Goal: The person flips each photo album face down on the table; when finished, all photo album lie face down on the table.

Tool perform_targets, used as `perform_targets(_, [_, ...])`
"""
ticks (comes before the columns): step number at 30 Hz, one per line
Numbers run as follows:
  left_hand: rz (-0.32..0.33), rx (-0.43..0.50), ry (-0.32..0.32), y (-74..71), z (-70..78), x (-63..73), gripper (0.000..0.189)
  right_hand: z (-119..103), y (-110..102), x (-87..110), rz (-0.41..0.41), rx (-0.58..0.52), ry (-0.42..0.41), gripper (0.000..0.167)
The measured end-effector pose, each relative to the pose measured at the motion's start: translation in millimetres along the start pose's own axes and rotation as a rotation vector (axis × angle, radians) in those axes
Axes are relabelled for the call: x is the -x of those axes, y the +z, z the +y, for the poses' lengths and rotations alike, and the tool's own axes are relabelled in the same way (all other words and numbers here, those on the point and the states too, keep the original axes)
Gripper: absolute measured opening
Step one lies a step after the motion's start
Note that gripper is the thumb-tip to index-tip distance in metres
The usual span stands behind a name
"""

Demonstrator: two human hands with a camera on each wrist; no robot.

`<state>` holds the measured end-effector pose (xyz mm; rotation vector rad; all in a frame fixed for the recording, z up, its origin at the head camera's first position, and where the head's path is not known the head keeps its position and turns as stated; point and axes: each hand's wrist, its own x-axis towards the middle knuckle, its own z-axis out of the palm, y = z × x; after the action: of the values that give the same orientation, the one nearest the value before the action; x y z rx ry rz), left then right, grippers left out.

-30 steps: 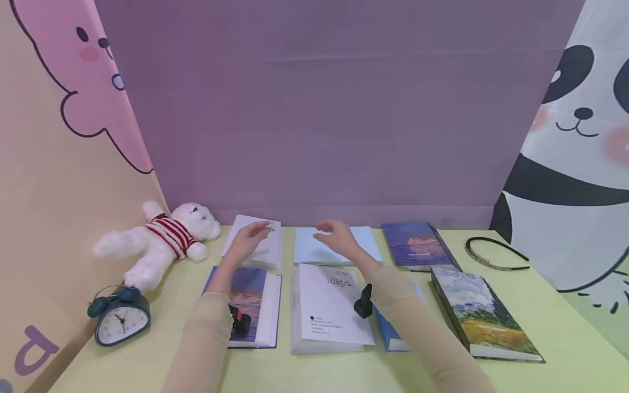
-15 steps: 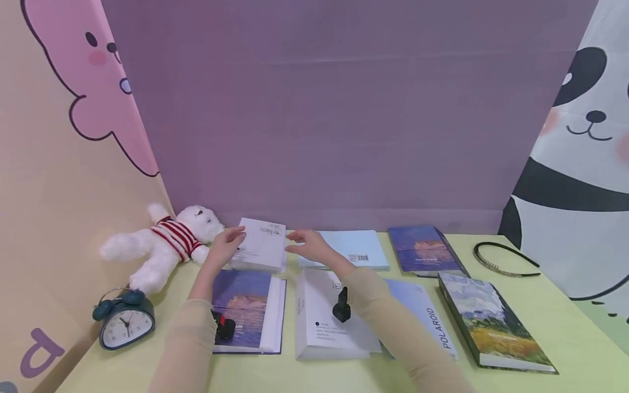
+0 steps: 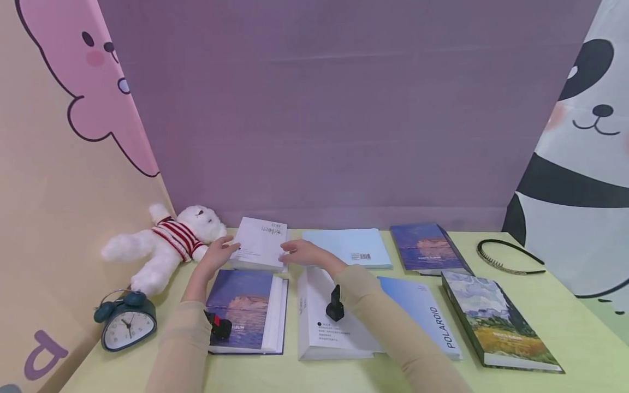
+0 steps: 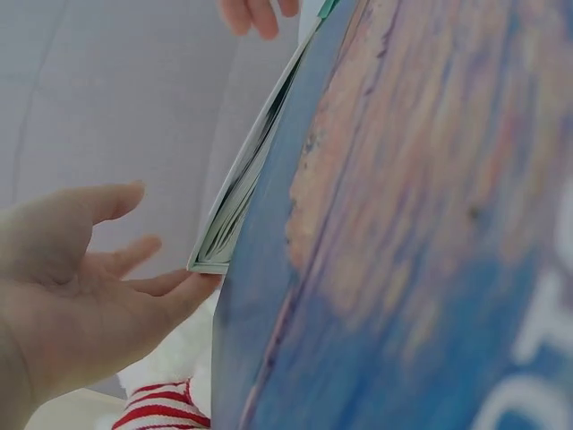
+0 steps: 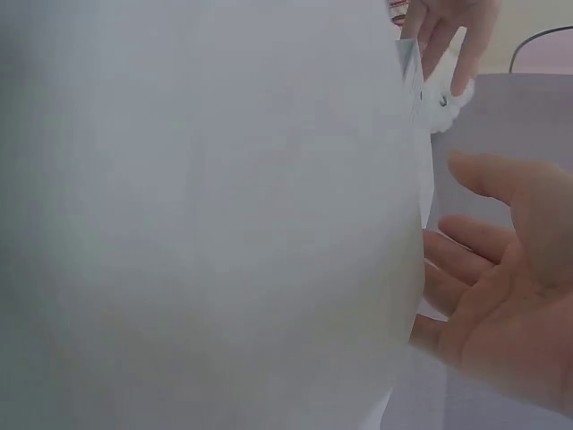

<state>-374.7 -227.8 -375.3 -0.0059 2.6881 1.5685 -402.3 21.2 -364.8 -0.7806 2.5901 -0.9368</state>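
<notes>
A white book (image 3: 262, 240) with a few dark characters on its cover lies at the back left of the table. My left hand (image 3: 215, 257) is at its left side; in the left wrist view that hand (image 4: 107, 287) has its thumb apart and its fingertips touching the book's corner (image 4: 235, 206). On the other side is my right hand (image 3: 306, 253), near the book's right edge. In the right wrist view my right hand (image 5: 510, 278) has its fingers extended and thumb raised, with the fingertips partly hidden behind the thick white book (image 5: 224, 224) in front.
In front lie a blue photo album (image 3: 241, 311), the thick white book (image 3: 339, 338), a POLAROID album (image 3: 417, 311) and a landscape-cover album (image 3: 501, 322). Behind are a pale blue book (image 3: 344, 243), another photo album (image 3: 425, 248) and a headband (image 3: 506, 262). A teddy (image 3: 169, 240) and alarm clock (image 3: 129, 325) stand left.
Both hands have moved left from above the gap between the two back books to either side of the white back-left book. The right hand has come closer to its right edge.
</notes>
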Motion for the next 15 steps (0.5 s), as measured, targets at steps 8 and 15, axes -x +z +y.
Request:
perform_targets(8, [-0.023,0.046,-0.053,-0.6,-4.7,-0.4,0.061,5.2,3.5,-1.4,-0.096,0.017,0.067,0.059])
perform_targets(15, [-0.062,-0.051,-0.023,-3.0,-15.4,1.0,0.050,5.9,6.6,0.2,-0.183,0.047,0.097,0.067])
